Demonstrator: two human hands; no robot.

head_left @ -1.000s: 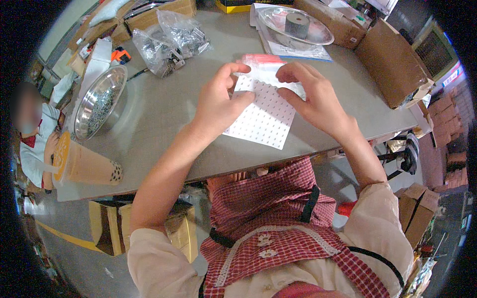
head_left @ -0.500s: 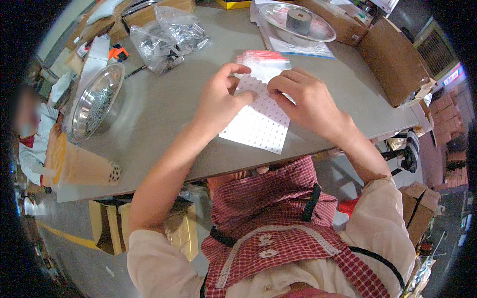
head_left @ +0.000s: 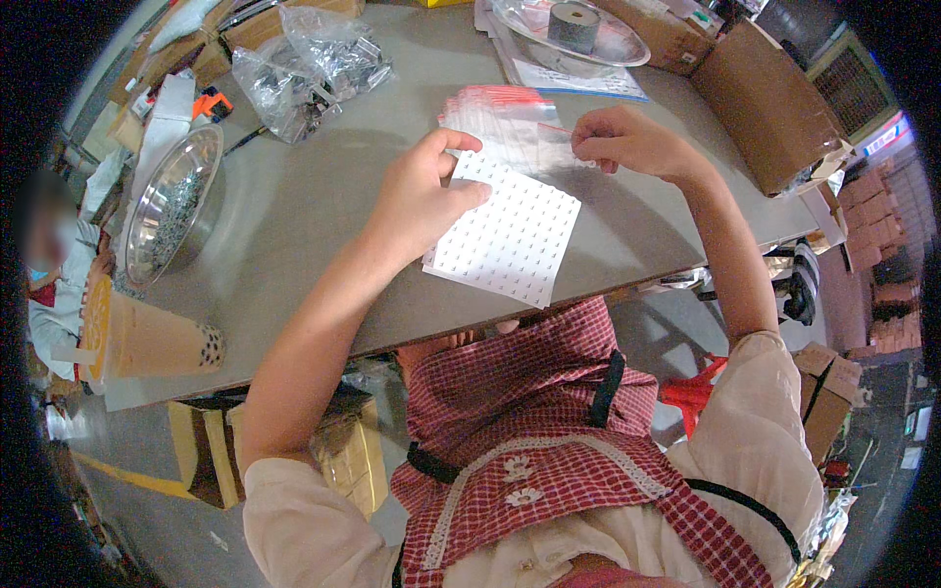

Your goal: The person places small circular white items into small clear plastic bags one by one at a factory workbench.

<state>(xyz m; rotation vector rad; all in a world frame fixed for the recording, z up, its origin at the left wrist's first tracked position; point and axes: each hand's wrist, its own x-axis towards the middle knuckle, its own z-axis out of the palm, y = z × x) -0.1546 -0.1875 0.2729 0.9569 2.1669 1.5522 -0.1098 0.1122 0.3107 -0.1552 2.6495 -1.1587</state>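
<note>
While left hand (head_left: 417, 194) grips dotted sheet (head_left: 515, 230) between thumb and fingers near table (head_left: 323, 216) front edge, right hand (head_left: 632, 143) curls fingers at right edge of clear bags (head_left: 495, 120) — whether pinching one, cannot tell. Bags just beyond sheet; steel bowl (head_left: 202, 157) well left.

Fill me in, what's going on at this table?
A person is working bare-handed with a sheet and some bags. The left hand has its thumb on the upper left of a white sheet with rows of small dark marks. The right hand, off the sheet, has its fingers at the right side of the clear, red-topped bags; whether it pinches anything is hard to tell. A metal bowl and a drink cup stand to the left.
</note>
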